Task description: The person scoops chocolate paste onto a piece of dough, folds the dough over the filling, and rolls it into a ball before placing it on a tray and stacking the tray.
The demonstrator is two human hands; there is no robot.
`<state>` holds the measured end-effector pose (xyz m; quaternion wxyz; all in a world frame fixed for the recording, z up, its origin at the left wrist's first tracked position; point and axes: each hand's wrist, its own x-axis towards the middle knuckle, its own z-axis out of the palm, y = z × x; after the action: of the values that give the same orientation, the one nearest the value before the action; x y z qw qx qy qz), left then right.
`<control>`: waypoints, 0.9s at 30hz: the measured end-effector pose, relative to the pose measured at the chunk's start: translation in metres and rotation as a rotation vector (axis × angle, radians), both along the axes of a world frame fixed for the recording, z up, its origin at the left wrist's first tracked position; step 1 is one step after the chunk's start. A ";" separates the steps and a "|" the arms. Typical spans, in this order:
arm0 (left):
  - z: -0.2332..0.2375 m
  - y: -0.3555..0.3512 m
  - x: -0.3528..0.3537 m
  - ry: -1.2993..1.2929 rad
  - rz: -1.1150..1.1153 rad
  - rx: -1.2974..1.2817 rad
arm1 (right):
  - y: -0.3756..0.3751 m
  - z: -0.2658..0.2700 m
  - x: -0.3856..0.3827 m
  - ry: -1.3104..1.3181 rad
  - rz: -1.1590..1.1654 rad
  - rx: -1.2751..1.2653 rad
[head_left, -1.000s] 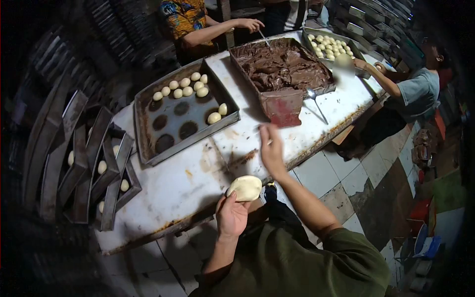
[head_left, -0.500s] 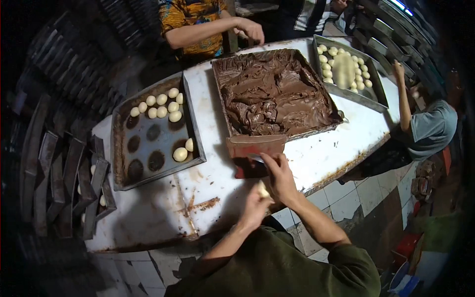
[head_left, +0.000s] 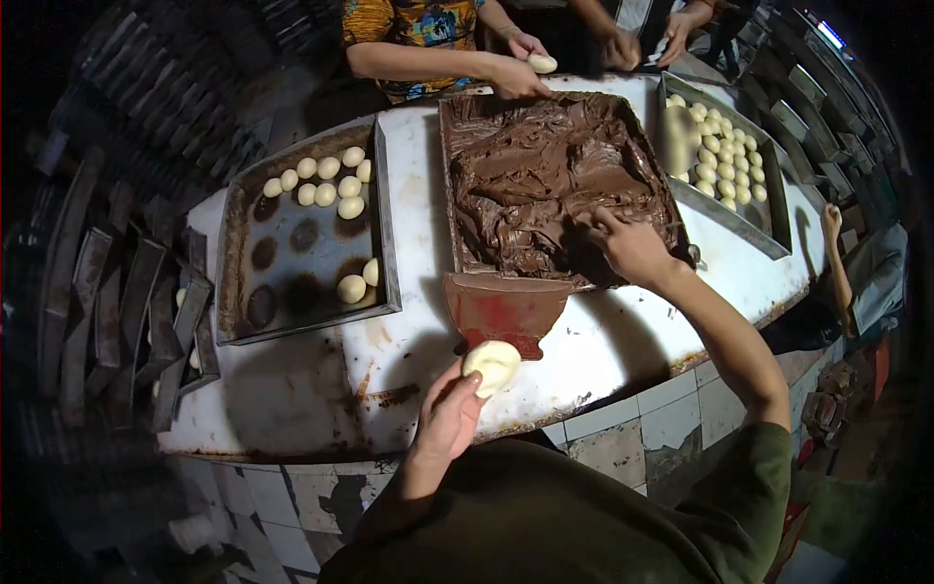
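Observation:
A flattened round of pale dough (head_left: 492,368) rests in my left hand (head_left: 449,414), thumb on top and fingers beneath, just short of the table's near edge. My right hand (head_left: 632,251) reaches over the right part of a large tray (head_left: 453,229) of thick chocolate filling (head_left: 535,185). Its fingers are closed at the filling's surface; whatever they hold is dark and hard to make out. Against the tray's near side lies a red board (head_left: 506,316), smeared with chocolate along its top.
On the left, a metal tray (head_left: 384,224) holds several dough balls (head_left: 350,206). Another tray (head_left: 725,219) with dough balls stands at the back right. Across the table, one person's hand (head_left: 520,78) hovers by the filling. Stacked trays (head_left: 126,302) line the left side.
My right hand has moved from near the red board up and right to the filling. My left hand now shows the dough flattened and face up. The person opposite now holds dough.

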<state>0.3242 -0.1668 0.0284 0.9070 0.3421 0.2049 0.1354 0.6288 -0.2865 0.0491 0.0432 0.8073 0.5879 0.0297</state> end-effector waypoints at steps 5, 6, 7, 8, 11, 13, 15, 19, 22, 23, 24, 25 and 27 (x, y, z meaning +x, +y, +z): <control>0.008 0.007 0.027 0.028 0.102 -0.018 | -0.027 0.042 0.012 0.958 -0.312 0.022; 0.010 0.008 0.037 0.000 0.097 -0.041 | -0.028 0.053 -0.002 1.151 -0.315 0.113; 0.012 0.009 0.047 -0.027 0.097 -0.064 | -0.029 0.062 -0.019 1.345 -0.312 0.202; 0.014 0.008 0.057 -0.040 0.075 -0.135 | -0.027 0.068 -0.036 1.473 -0.267 0.301; 0.028 0.007 0.074 -0.196 0.018 -0.274 | -0.017 0.063 -0.080 1.397 -0.166 0.603; 0.047 0.006 0.071 -0.217 0.024 -0.243 | -0.003 0.053 -0.097 1.103 -0.107 0.745; 0.054 0.005 0.063 -0.235 0.011 -0.212 | 0.005 0.041 -0.105 0.551 0.049 0.902; 0.065 0.012 0.041 -0.169 0.031 -0.263 | 0.010 0.006 -0.134 0.277 0.203 0.949; 0.055 0.039 0.018 -0.254 0.001 -0.381 | 0.004 -0.021 -0.131 0.238 0.235 0.924; 0.052 0.046 0.006 -0.253 0.001 -0.388 | -0.005 -0.028 -0.125 0.223 0.156 0.818; 0.051 0.053 -0.008 -0.273 0.016 -0.299 | -0.014 -0.043 -0.121 0.246 0.040 0.835; 0.051 0.060 -0.020 -0.296 0.032 -0.205 | -0.021 -0.060 -0.118 0.266 -0.072 0.854; 0.060 0.066 -0.040 -0.330 0.048 -0.067 | -0.031 -0.086 -0.117 0.838 -0.563 1.088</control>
<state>0.2840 -0.1006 0.0881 0.9357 0.2800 0.0654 0.2045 0.5116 -0.3178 -0.0373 -0.5847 0.7785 0.2280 -0.0061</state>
